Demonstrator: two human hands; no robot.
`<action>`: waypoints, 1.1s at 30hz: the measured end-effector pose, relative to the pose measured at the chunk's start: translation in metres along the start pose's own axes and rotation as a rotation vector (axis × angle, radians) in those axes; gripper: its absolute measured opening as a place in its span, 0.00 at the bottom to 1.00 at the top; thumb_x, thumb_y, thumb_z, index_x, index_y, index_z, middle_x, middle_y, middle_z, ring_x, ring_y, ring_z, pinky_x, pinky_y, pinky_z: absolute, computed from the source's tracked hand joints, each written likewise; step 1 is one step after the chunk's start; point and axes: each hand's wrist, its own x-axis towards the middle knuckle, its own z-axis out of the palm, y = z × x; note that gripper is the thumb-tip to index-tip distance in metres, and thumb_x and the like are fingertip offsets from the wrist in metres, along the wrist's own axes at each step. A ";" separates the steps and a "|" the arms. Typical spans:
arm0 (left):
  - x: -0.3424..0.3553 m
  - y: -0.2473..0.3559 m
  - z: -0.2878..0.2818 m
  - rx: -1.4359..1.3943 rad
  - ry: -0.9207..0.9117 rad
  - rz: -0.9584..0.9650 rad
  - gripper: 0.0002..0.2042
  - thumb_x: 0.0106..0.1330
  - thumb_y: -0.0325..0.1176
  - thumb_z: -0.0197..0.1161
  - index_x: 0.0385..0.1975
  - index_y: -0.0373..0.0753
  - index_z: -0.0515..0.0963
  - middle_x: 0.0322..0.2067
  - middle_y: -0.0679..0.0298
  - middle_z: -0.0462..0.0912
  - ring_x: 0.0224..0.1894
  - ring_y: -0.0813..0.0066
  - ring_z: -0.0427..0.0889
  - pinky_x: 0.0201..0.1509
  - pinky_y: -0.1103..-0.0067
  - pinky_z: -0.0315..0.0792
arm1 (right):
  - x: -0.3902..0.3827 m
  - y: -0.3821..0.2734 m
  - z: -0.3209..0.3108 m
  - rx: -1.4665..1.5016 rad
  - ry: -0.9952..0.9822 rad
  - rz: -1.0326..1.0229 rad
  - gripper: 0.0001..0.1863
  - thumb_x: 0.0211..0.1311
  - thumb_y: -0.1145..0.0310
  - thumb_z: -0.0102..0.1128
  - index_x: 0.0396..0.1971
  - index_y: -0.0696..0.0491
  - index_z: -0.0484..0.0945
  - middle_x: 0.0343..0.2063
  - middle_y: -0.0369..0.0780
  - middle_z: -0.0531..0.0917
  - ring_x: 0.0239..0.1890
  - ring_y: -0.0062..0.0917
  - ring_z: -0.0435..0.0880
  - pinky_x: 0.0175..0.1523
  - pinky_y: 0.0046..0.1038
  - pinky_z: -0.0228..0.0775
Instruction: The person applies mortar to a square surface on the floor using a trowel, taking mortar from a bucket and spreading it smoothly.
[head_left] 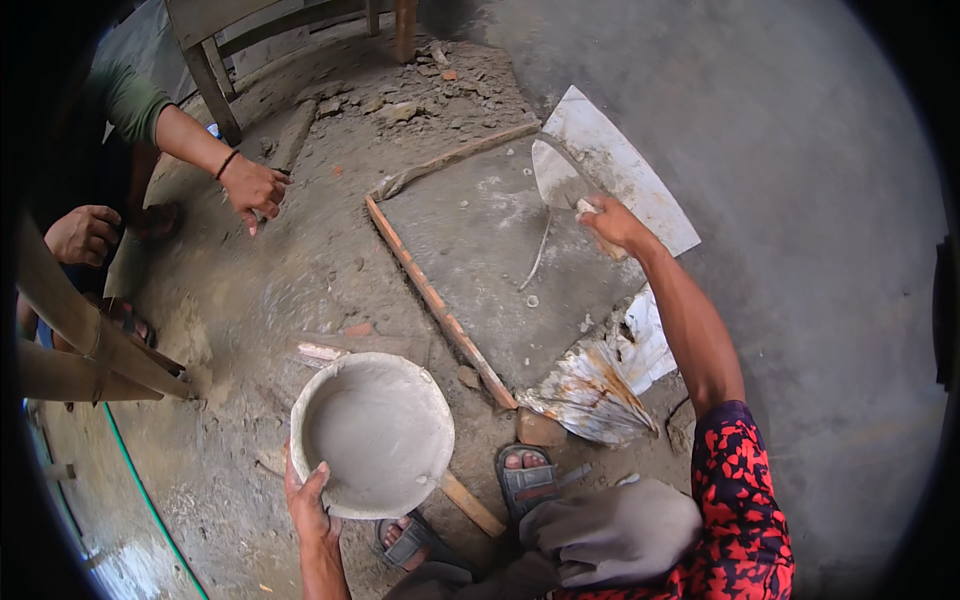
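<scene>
My left hand (pixel 308 500) grips the near left side of a round bowl (pixel 447 425), thumb over its rim. Smooth grey wet mortar (pixel 375 435) fills much of the bowl. My right hand (pixel 615 226) is closed around the pale wooden handle of a trowel (pixel 556 178) at the upper right. Its broad blade, smeared with grey, is over the far right part of a grey cement patch (pixel 470 235), beside a white sheet (pixel 625 165). I cannot tell whether the blade touches the surface. A reddish wooden strip (pixel 438 300) borders the patch on the left.
Another person's hands (pixel 256 190) are at the left, near bamboo poles (pixel 85 340). A green hose (pixel 145 470) lies at lower left. Rubble (pixel 400 112) sits by a wooden bench (pixel 205 85). Crumpled stained sheeting (pixel 595 395) and a brick piece (pixel 540 430) lie before my sandalled feet.
</scene>
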 end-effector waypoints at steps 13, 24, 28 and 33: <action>0.001 -0.006 -0.001 -0.008 -0.011 -0.012 0.36 0.54 0.19 0.59 0.68 0.33 0.59 0.58 0.52 0.72 0.57 0.60 0.75 0.62 0.69 0.70 | 0.005 0.004 0.036 -0.402 0.026 -0.518 0.28 0.56 0.60 0.63 0.55 0.56 0.74 0.38 0.48 0.83 0.33 0.36 0.84 0.40 0.36 0.74; 0.000 -0.003 -0.010 0.016 0.009 -0.014 0.37 0.55 0.18 0.57 0.70 0.34 0.57 0.59 0.53 0.71 0.57 0.61 0.75 0.62 0.71 0.70 | -0.050 -0.032 0.055 -0.209 -0.249 -0.081 0.30 0.56 0.59 0.63 0.58 0.55 0.73 0.47 0.51 0.81 0.48 0.38 0.81 0.52 0.35 0.70; 0.001 -0.005 -0.003 0.019 0.006 -0.030 0.37 0.56 0.17 0.57 0.70 0.35 0.57 0.59 0.54 0.72 0.56 0.62 0.75 0.62 0.71 0.70 | -0.038 -0.008 0.061 -0.223 -0.037 -0.346 0.30 0.57 0.59 0.61 0.58 0.56 0.72 0.46 0.49 0.82 0.48 0.38 0.81 0.53 0.35 0.70; 0.002 -0.005 -0.012 0.022 0.022 -0.013 0.37 0.56 0.17 0.57 0.70 0.35 0.56 0.59 0.53 0.71 0.56 0.62 0.75 0.62 0.71 0.70 | -0.026 -0.052 0.081 -0.288 -0.133 -0.282 0.29 0.56 0.60 0.61 0.58 0.55 0.72 0.46 0.51 0.81 0.49 0.39 0.81 0.54 0.36 0.70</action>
